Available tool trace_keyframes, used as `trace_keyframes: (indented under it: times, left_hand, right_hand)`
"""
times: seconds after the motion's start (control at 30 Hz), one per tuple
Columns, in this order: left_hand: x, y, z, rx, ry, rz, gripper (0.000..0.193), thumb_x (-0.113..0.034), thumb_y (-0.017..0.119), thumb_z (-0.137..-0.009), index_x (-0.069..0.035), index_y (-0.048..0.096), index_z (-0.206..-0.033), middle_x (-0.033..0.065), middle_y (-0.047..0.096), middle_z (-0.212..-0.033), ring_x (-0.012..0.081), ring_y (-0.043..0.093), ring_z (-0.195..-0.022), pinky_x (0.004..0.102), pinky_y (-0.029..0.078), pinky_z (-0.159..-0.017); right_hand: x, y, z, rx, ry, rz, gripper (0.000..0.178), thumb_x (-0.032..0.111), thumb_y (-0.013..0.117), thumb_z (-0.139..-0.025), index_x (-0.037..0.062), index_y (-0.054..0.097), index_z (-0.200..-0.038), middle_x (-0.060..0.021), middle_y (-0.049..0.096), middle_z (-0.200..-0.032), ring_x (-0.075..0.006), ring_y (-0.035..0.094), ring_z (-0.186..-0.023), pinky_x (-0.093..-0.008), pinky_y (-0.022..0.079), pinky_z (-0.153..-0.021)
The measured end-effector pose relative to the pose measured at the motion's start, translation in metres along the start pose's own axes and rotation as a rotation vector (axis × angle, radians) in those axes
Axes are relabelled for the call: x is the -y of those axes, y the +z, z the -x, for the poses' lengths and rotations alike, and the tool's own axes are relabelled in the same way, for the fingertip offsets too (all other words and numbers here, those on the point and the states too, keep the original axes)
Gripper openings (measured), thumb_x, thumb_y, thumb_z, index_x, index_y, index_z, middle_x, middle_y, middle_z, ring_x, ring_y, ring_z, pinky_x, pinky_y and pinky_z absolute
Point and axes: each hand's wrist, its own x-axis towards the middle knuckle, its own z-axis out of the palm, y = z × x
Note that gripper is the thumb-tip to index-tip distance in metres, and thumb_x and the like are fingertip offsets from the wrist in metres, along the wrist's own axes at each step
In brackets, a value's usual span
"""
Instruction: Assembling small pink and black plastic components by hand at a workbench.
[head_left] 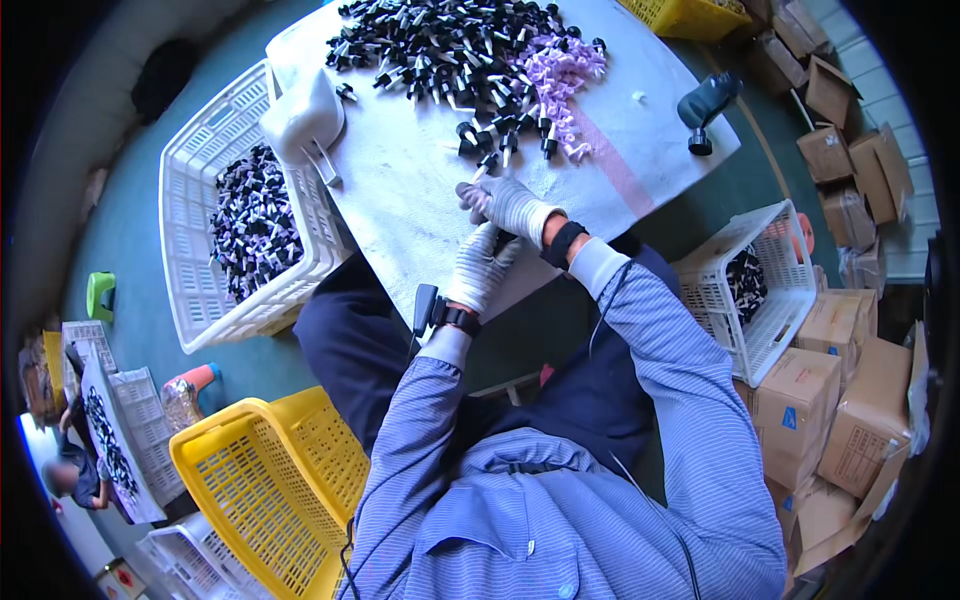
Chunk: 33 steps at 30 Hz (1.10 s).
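My right hand (512, 205), in a white knitted glove with greyish fingertips, reaches over the near edge of the white table (400, 200). Its fingers are pressed together beside a small black cap with a white tip (487, 162); what they pinch is too small to tell. Just below it, my left hand (478, 268), gloved too, is closed with its fingers curled. Something dark shows between the hands, not clear enough to name. Beyond them spreads a heap of black caps with white tips (440, 50). Small lilac pieces (560, 70) lie along its right side.
A white scoop (305, 115) rests on the table's left side, a dark green bottle-like tool (708, 105) on its right. White crates of caps stand left (185, 250) and right (790, 310). A yellow basket (260, 470) is lower left; cardboard boxes (795, 390) line the right.
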Motion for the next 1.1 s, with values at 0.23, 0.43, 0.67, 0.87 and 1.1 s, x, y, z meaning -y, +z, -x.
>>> trace_keyframes:
  times: [0.23,0.43,0.67,0.87,1.1]
  left_hand:
    - [0.019,0.008,-0.001,-0.04,0.098,0.007,0.03,-0.015,0.069,-0.085,-0.002,0.06,-0.111,0.0166,0.068,-0.097,0.0312,0.067,-0.09,0.0386,0.051,-0.079]
    - [0.014,0.03,-0.012,0.005,0.069,0.03,0.03,-0.016,0.069,-0.086,-0.003,0.059,-0.111,0.0183,0.067,-0.096,0.0342,0.066,-0.089,0.0393,0.051,-0.076]
    - [0.024,0.021,-0.008,-0.066,0.06,0.009,0.03,-0.019,0.07,-0.085,-0.005,0.061,-0.109,0.0174,0.068,-0.094,0.0349,0.067,-0.088,0.0399,0.051,-0.075]
    - [0.023,0.026,-0.013,-0.047,0.089,0.037,0.03,-0.02,0.069,-0.085,-0.004,0.063,-0.111,0.018,0.068,-0.099,0.0333,0.067,-0.092,0.0384,0.052,-0.078]
    - [0.021,0.033,-0.008,-0.053,0.091,0.11,0.035,-0.017,0.065,-0.089,-0.006,0.057,-0.121,0.0151,0.069,-0.1,0.0276,0.067,-0.093,0.0361,0.052,-0.081]
  right_hand:
    - [0.004,0.007,0.007,-0.062,0.015,0.212,0.044,0.037,0.049,-0.1,-0.0027,0.068,-0.094,-0.0088,0.069,-0.08,-0.0195,0.066,-0.077,-0.0322,0.051,-0.074]
    - [-0.034,-0.007,-0.01,-0.24,0.075,0.477,0.059,0.056,0.046,-0.095,0.0035,0.072,-0.089,-0.0178,0.071,-0.094,-0.0313,0.068,-0.089,-0.0381,0.05,-0.085]
    - [0.008,-0.001,0.0,-0.08,0.095,0.317,0.045,0.041,0.054,-0.096,-0.0003,0.07,-0.085,-0.0128,0.068,-0.076,-0.024,0.067,-0.073,-0.036,0.05,-0.074]
    - [0.014,-0.005,0.01,-0.061,0.207,0.336,0.055,0.051,0.044,-0.097,0.0031,0.072,-0.094,-0.0196,0.07,-0.092,-0.0332,0.069,-0.089,-0.041,0.052,-0.083]
    - [0.002,-0.009,0.011,-0.061,0.187,0.236,0.053,0.049,0.041,-0.099,0.0051,0.071,-0.1,-0.0143,0.071,-0.092,-0.0332,0.068,-0.087,-0.0394,0.049,-0.087]
